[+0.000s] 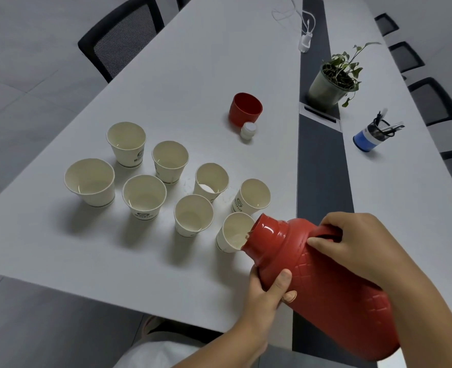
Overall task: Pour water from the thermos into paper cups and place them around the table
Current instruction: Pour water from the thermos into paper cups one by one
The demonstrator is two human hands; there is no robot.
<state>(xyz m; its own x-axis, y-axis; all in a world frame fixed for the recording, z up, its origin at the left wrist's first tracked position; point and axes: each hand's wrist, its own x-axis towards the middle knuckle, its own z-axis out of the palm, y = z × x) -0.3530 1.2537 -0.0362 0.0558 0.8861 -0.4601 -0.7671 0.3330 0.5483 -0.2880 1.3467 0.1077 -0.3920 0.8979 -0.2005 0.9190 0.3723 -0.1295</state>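
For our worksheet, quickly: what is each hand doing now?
Left hand: grips the body of the tilted red plastic thermos.
Right hand: grips the thermos handle.

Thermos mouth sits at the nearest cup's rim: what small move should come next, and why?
Probably hold the tilt briefly, then level the red plastic thermos. Its mouth is over the nearest white paper cup, gripped by right hand and left hand; that cup's fill level is unclear.
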